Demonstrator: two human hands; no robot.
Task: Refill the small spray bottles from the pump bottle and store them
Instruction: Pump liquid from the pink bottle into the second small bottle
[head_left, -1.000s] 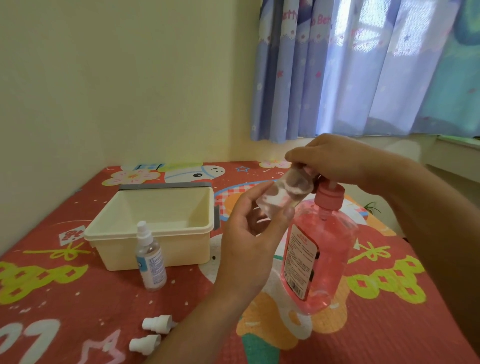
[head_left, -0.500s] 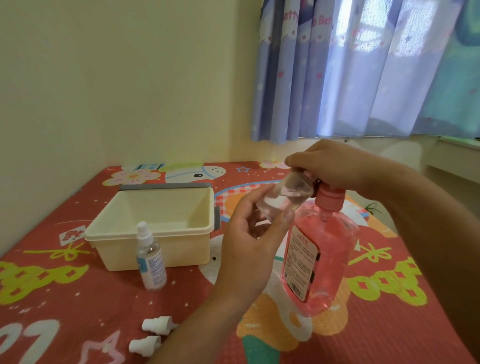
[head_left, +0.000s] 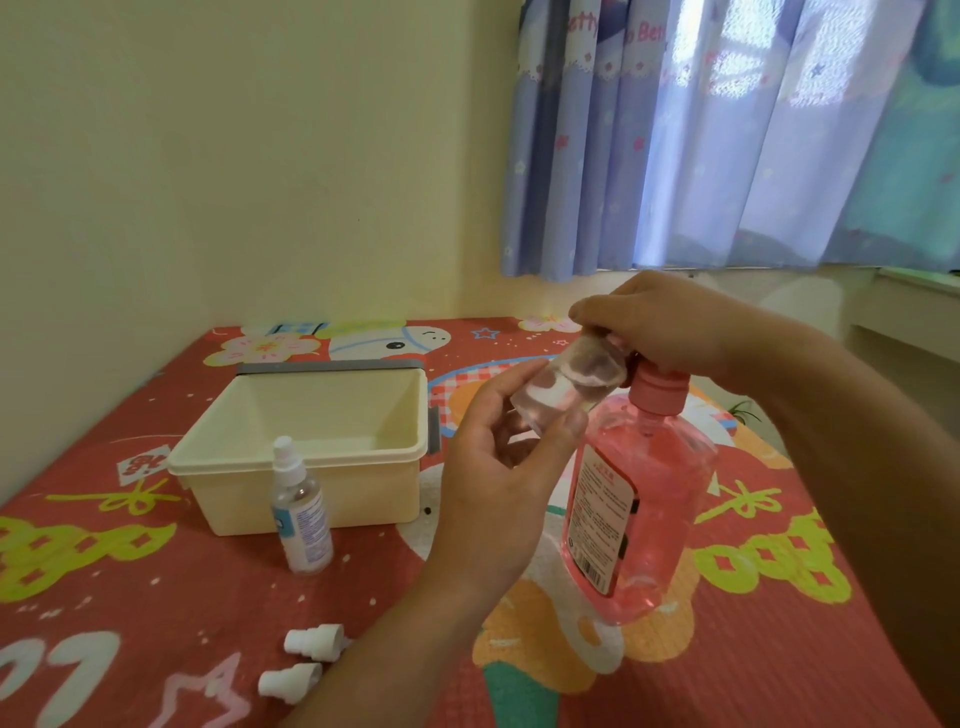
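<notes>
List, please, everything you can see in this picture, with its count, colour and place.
Pink plastic pump bottle: one, pink liquid, white label; upright on the mat, right of centre.
Uncapped clear small spray bottle: one, clear; held tilted, mouth at the pump spout.
Capped clear small spray bottle: one, white cap, white-and-blue label; standing in front of the tub.
Loose white spray caps: two, white; lying on the mat, front left.
Cream plastic tub: one, cream, grey strip at the back; on the mat, left.
Red patterned mat: one, red; under everything.
Lilac-blue curtain: one, at the window, upper right.
Hands: two; left hand grips the uncapped bottle, right hand curls over the pump head.
</notes>
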